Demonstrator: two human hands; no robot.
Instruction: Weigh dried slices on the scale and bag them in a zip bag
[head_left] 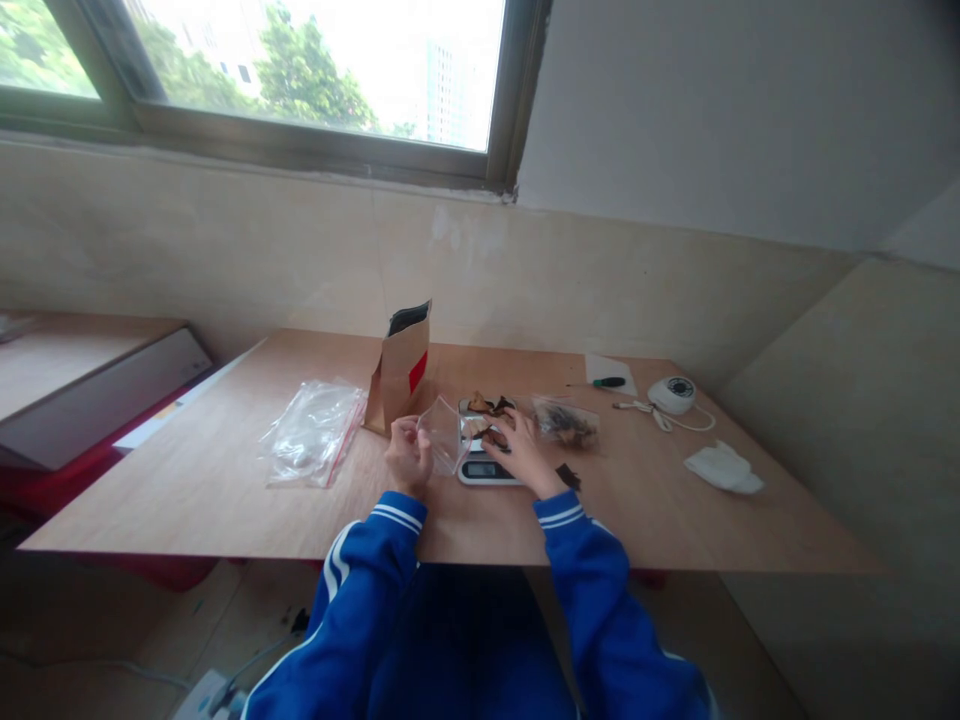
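My left hand is closed on the edge of a small clear plastic bag, whose mouth is spread toward the scale. A small kitchen scale with a display at its front lies just right of the bag. Several curled, dried brown pieces rest on its plate. My right hand reaches over the plate from the right, its thumb and fingers apart at the pieces. The hand covers part of the plate. Beside it on the right is another clear bag with dark dried pieces inside.
A brown paper bag stands behind my left hand. Flat clear zip bags lie to the left. On the right are a green-handled screwdriver, a white camera-like device with a cable, a white crumpled cloth or tissue and a dark scrap.
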